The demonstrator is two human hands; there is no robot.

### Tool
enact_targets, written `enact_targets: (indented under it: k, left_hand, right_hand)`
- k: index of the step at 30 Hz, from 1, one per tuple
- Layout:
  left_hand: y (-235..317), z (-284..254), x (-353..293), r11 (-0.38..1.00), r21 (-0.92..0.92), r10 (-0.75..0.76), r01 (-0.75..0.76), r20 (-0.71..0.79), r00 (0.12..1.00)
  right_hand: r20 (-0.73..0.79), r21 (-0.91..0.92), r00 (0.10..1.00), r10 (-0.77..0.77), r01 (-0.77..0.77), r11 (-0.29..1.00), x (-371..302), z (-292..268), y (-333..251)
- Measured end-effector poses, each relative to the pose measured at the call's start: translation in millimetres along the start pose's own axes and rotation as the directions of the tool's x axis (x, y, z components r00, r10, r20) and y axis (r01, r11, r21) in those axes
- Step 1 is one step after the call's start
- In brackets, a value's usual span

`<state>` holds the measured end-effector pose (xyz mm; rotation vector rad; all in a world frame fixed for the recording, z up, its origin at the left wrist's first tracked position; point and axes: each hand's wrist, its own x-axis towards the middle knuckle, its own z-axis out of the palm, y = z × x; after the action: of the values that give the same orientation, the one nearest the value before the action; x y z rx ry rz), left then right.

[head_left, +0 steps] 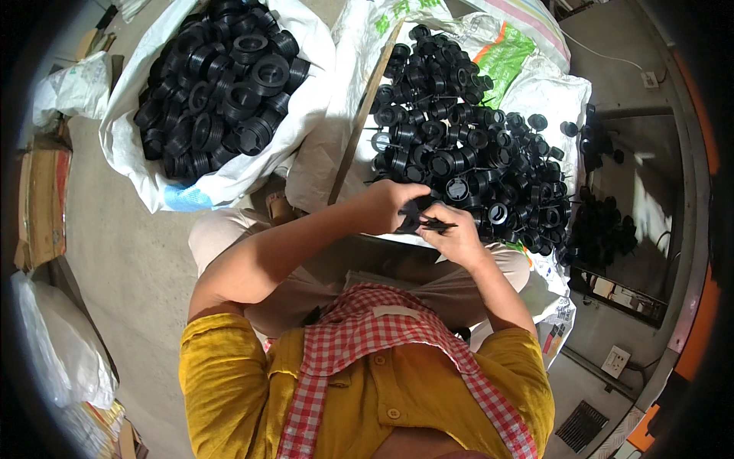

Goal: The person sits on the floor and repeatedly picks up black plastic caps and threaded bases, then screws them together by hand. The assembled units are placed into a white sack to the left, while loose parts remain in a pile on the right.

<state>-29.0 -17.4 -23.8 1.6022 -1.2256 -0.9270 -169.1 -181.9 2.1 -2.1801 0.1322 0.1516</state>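
My left hand is closed around a black plastic fitting in front of my lap. Close beside it on the right, my right hand is closed too, its fingers around a thin dark piece. Whether that piece is a blade or a plastic strip, I cannot tell. The two hands almost touch at the fitting. Just beyond them spreads a pile of loose black plastic fittings, several with thin stems attached, on white sheeting.
An open white sack full of black threaded rings stands at the far left. A wooden strip edges the pile. At the right are a dark glossy panel and a wall socket. A cardboard box lies left.
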Motion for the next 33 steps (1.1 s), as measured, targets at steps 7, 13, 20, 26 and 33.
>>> enact_targets:
  k: [7,13,20,26,33]
  left_hand:
    - [7,-11,1,0.555,0.578,0.740,-0.598,-0.013,0.673]
    - [5,-17,-6,0.786,-0.618,-0.076,-0.004,-0.103,0.992]
    - [6,4,-10,0.480,-0.874,-0.308,0.075,-0.088,0.947]
    - [42,-40,-6,0.603,0.768,0.230,0.216,-0.427,0.875]
    - [28,-127,-37,0.396,0.454,0.356,0.798,-0.877,0.322]
  right_hand:
    - [0.462,0.886,0.867,-0.189,-0.460,0.057,-34,14,12]
    - [-0.071,0.997,0.982,0.174,0.074,-0.012,-7,31,1]
    - [-0.604,0.577,0.783,0.149,0.300,0.760,50,51,5]
    - [-0.662,0.418,0.657,0.360,-0.074,0.905,106,57,47]
    - [-0.386,-0.292,0.738,0.554,-0.667,0.685,147,61,58]
